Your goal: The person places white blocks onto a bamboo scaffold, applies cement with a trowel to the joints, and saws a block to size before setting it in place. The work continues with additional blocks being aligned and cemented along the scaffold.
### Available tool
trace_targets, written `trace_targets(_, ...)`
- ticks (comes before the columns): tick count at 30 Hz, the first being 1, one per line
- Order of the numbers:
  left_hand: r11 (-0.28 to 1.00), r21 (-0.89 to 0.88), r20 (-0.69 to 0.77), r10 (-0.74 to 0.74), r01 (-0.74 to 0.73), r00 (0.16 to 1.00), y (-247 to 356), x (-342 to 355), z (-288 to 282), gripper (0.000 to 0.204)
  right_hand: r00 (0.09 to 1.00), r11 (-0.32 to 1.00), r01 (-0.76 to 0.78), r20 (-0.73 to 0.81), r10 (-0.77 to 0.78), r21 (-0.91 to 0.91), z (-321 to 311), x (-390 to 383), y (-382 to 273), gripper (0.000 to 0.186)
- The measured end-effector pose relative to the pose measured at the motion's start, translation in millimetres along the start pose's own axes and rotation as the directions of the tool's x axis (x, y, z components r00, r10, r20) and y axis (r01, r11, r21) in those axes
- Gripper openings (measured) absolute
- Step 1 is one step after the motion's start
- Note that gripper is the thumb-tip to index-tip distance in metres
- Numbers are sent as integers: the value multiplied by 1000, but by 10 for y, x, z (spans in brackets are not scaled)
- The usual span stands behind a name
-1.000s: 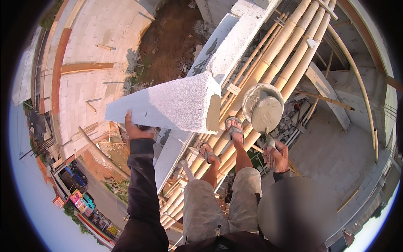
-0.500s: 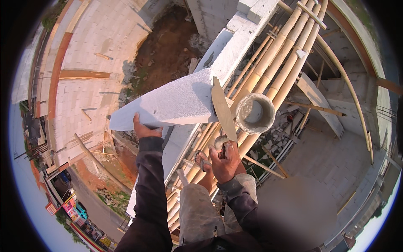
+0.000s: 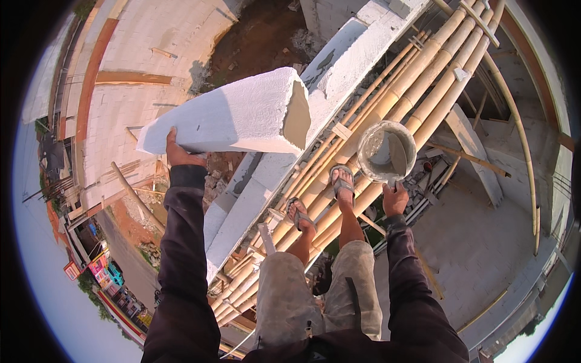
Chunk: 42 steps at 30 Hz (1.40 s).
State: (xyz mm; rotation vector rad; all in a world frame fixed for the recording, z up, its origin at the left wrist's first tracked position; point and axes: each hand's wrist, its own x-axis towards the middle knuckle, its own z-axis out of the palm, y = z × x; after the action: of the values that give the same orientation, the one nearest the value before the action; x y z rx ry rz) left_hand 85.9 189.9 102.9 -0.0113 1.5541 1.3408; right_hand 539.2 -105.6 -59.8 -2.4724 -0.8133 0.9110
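My left hand (image 3: 182,153) grips the lower-left part of a long white lightweight block (image 3: 221,118), angled over the top of a white block wall (image 3: 258,199). The block's right end carries a layer of grey mortar (image 3: 295,113). My right hand (image 3: 396,197) is closed on the handle of a trowel (image 3: 398,155), whose blade is dipped in a round bucket (image 3: 370,174) of grey mortar resting on the bamboo poles.
My sandalled feet stand on a platform of bamboo poles (image 3: 446,91) along the wall. Deep drops lie on both sides, with dirt ground (image 3: 247,42), rubble, grey floor and more poles below. A road (image 3: 121,251) and colourful buildings show at the lower left.
The trowel went from the bucket to the block's end and is back in the bucket. My left hand has raised the block up and leftward, showing more of the wall beneath.
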Motion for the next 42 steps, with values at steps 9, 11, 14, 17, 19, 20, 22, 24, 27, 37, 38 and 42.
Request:
trace_targets(9,772,384,189,471,-506,862,1329,94,-5,64,989,973,146,13,-146,-179,319,855,450,42)
trace_targets(11,605,437,262,622,-666,738,1458,46,25,78,986,974,164,66,-156,-157,248,739,165,42)
trace_targets(14,510,444,443,590,-737,675,1509,-67,53,86,980,984,177,88,-178,19,143,478,-251,40)
trace_targets(17,212,324,576,729,-922,370,1253,-107,169,71,947,953,264,144,-286,150,140,365,-956,37)
trace_targets(19,176,397,622,670,-901,405,1084,-141,199,78,894,909,384,178,-410,162,92,293,-1618,38)
trace_targets(20,162,511,632,594,-844,497,1007,-162,187,81,837,858,498,186,-514,129,52,277,-2019,39)
trace_targets(22,-154,587,657,664,-795,357,757,-210,214,82,594,600,763,104,-797,241,44,208,-2883,43)
trace_targets(24,-387,498,743,653,-776,151,602,-249,301,84,207,212,972,54,-977,100,2,178,-3761,57)
trace_targets(27,-91,557,723,542,-826,428,376,-395,424,84,-191,-222,951,155,-969,-214,29,134,-4802,65)
trace_targets(37,-378,586,810,314,-717,496,-218,-407,784,89,-149,-450,855,711,-688,-257,622,732,-5110,91)
trace_targets(38,-403,591,806,275,-698,524,-268,-381,787,92,-112,-417,870,718,-687,-263,654,797,-5056,91)
trace_targets(42,-358,584,805,142,-728,576,-314,-325,613,93,-108,-291,946,711,-695,-141,706,930,-4788,86)
